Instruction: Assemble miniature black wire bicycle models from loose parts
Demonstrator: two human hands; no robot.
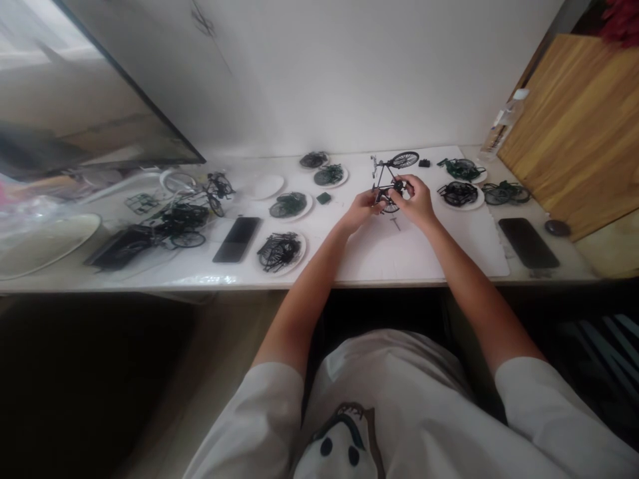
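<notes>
White counter (150, 279) runs the width of the view, with a large dark-framed screen (100, 100) leaning at far left and a wooden board (574, 126) at far right. A white mat (449, 256) lies at centre. Two dark phones lie flat: one (237, 239) left of centre, one (528, 242) to the right. White plates of dark wheel and frame parts sit around the mat, e.g. (280, 252) and (458, 194).

Model bicycle (389, 174) stands just above the mat's far part, front wheel up and away from the person. Left hand (363, 211) pinches its lower frame from the left. Right hand (415, 199) closes its grip around the crank area from the right. Both grips are closed on the bicycle; its rear portion is between the fingertips and partly hidden.
</notes>
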